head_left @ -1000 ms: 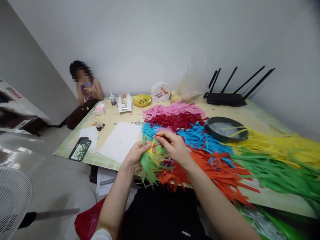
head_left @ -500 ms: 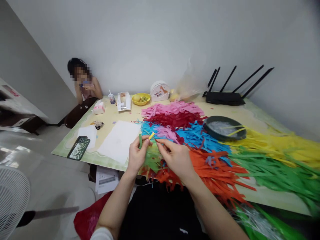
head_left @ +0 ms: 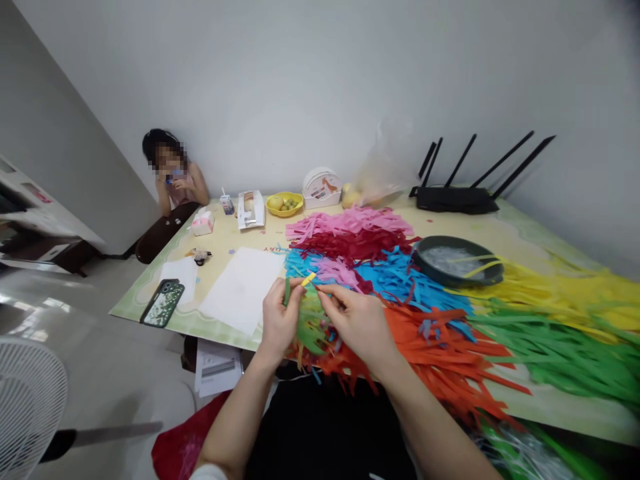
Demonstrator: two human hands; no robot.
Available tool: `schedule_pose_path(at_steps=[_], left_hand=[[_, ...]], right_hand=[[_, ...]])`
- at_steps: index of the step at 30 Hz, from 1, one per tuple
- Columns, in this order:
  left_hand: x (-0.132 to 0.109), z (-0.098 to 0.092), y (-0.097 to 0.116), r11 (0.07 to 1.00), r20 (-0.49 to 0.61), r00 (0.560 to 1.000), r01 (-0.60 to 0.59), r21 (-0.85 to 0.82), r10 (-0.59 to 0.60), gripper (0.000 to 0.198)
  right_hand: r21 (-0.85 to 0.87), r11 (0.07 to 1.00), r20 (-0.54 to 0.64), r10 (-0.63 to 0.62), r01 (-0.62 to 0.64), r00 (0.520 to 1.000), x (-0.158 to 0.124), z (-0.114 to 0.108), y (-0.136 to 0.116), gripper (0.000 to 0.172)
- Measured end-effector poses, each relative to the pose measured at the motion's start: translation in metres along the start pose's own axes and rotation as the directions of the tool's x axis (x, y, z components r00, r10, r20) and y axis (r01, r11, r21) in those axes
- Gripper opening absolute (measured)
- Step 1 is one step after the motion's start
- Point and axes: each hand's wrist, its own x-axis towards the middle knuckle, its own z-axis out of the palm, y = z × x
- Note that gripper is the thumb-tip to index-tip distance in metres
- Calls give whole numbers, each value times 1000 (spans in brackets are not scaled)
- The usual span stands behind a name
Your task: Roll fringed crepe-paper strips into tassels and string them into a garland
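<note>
My left hand (head_left: 280, 320) is closed at the table's front edge. Pinched in it are a short yellow strip (head_left: 309, 279) and a green strip (head_left: 287, 292), which sticks up past the fingers. Close by on the right, my right hand (head_left: 361, 321) has its thumb and fingers pressed together beside the yellow strip's end; what they hold is too small to make out. Light green strips (head_left: 312, 327) hang between the two hands. Beneath and around them lie orange strips (head_left: 440, 353), blue strips (head_left: 385, 273), dark red strips (head_left: 345, 241) and pink strips (head_left: 350, 221).
A dark round dish (head_left: 457, 280) stands right of the blue strips, near yellow strips (head_left: 560, 287) and green strips (head_left: 565, 347). White paper (head_left: 245, 287) and a phone (head_left: 163, 303) lie left. A router (head_left: 455, 199) stands behind. A person (head_left: 175, 180) sits at the far left.
The view has shifted slightly. My hands stay close together, and the yellow strip's tip has moved a little towards my right fingers. The strips on the table lie as before.
</note>
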Motion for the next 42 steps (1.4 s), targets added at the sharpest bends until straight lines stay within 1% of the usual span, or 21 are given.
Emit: schedule_pose_path(at_steps=[3, 13, 25, 31, 42], left_hand=[[1, 1, 0, 1000, 3, 1000, 20, -21, -20, 22], [4, 4, 2, 999, 28, 999, 27, -29, -26, 23], [10, 6, 6, 996, 17, 999, 34, -80, -32, 25], [11, 4, 6, 999, -15, 1000, 2, -33, -3, 23], [6, 1, 9, 999, -3, 1000, -16, 32, 16, 23]], right_hand=[[14, 1000, -10, 2, -2, 1000, 0, -1, 0, 25], [14, 1000, -42, 16, -15, 999, -3, -6, -4, 22], [-15, 1000, -70, 23, -24, 997, 2, -8, -7, 18], [-6, 1000, -95, -2, 1, 995, 2, -10, -7, 19], [2, 999, -121, -38, 38, 992, -1, -8, -6, 19]])
